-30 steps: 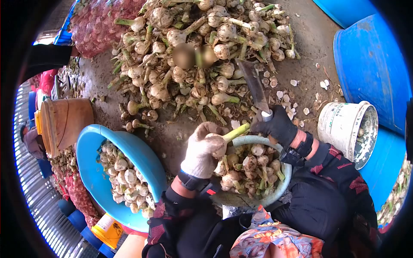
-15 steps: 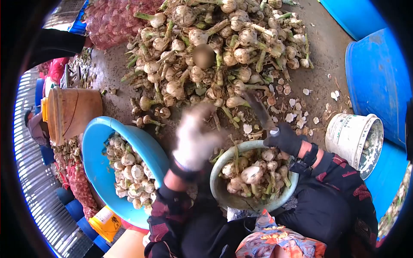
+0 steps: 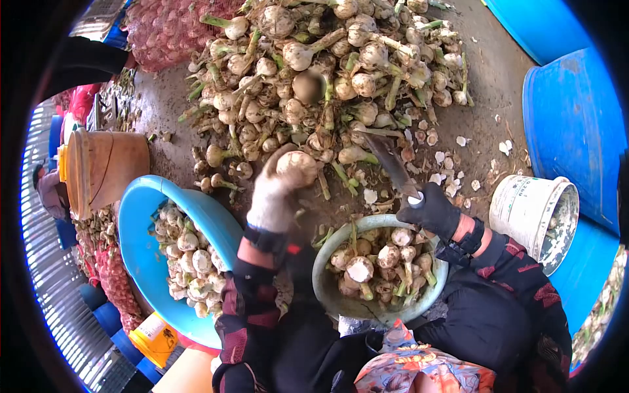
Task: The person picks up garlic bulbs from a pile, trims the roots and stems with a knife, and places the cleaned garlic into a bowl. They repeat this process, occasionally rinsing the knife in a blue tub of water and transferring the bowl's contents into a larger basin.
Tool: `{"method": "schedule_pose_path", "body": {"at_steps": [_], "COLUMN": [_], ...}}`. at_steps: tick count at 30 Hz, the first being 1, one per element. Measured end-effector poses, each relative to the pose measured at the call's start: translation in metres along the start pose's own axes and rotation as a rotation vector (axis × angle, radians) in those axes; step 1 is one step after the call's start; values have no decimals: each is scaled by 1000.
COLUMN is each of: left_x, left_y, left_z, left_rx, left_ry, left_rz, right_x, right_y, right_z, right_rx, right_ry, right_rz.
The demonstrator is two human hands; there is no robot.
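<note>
Left hand [image 3: 270, 200]: My white-gloved fingers curl around a garlic bulb [image 3: 298, 168], grasping it at the near edge of the heap.
Garlic bulb: It sits at my left fingertips, well apart from the knife; its stem I cannot make out.
Weight and feel: I judge it light and firm, stiff enough for a steady squeeze. The papery skin is likely to flake and slide a little under the glove, and a hard knock could bruise the cloves.
Where to hold: Around the widest part, I would say, thumb opposite fingers, stem left free.
Right hand [image 3: 432, 213]: My black glove is clenched on the handle of a knife [image 3: 393, 164], its blade slanting away from me toward the heap, beside pale scraps [image 3: 440, 175].
Heap [image 3: 373, 56]: Soil-marked garlic, much of it stemmed, lies just beyond my left grip.
Grey-green basin [image 3: 321, 275]: On the near side of my right grip, with bulbs inside.
Blue basin [image 3: 141, 262]: Left of my left grip, tilted, holding paler bulbs.
White bucket [image 3: 514, 203]: Right of my right grip, tipped.
</note>
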State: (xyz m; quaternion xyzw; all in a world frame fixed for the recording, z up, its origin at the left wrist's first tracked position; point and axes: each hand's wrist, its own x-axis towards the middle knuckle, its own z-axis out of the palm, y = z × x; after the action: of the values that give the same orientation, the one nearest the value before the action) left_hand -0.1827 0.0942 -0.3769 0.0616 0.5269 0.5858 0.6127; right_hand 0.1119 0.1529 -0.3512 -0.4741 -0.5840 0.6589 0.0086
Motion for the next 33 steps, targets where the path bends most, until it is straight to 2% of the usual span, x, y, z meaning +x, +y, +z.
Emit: {"method": "schedule_pose_path", "body": {"at_steps": [2, 3, 5, 6, 7, 9, 11, 13, 14, 15, 17, 18, 20, 22, 24, 28, 30, 33], "left_x": [-40, -45, -57, -51, -53, -59, -61, -67, -75, -68, -78, -73, -77, -77, -73, -71, -68, -71], "left_y": [7, -1, -3, -14, -12, -5, -10, 1, 13, -9, -12, -23, -27, -30, -34, -40, -51, -55], "left_z": [33, 35, 45, 36, 39, 45, 43, 54, 71, 45, 55, 44, 47, 49, 48, 44, 37, 34], "left_rx": [-30, 8, 74, 148, 147, 437, 431, 573, 73, 579, 766, 738, 657, 575, 466, 570, 405, 372], "left_ry": [-150, -153, -150, -211, -215, -301, -213, -292, -129, -440, -325, -369, -357, -344, -262, -327, -363, -480], "left_rz": [14, 44, -4, 44, 41, 9, -9, 118, -339, 134, 242, 278, 209, 139, 15, 114, 26, 80], "right_x": [2, 1, -2, -3, -6, -9, -10, -14, -14, -15, -14, -13, -13, -15, -16, -13, -12, -9], "right_y": [-3, -5, -11, -15, -19, -24, -28, -37, -38, -39, -38, -37, -36, -37, -39, -33, -31, -26], "right_z": [1, 4, 8, 7, 8, 11, 13, 14, 15, 15, 15, 15, 14, 13, 12, 13, 13, 12], "right_rx": [-75, -73, -136, -261, -261, -395, -423, -571, -571, -588, -605, -637, -668, -669, -688, -680, -680, -682], "right_ry": [-17, -13, 13, 9, 13, 64, 53, 42, 41, 37, 37, 36, 37, 4, -24, -9, -10, -16], "right_rz": [-109, -109, -264, -321, -317, -531, -560, -632, -631, -707, -784, -803, -820, -735, -750, -829, -825, -828]}}
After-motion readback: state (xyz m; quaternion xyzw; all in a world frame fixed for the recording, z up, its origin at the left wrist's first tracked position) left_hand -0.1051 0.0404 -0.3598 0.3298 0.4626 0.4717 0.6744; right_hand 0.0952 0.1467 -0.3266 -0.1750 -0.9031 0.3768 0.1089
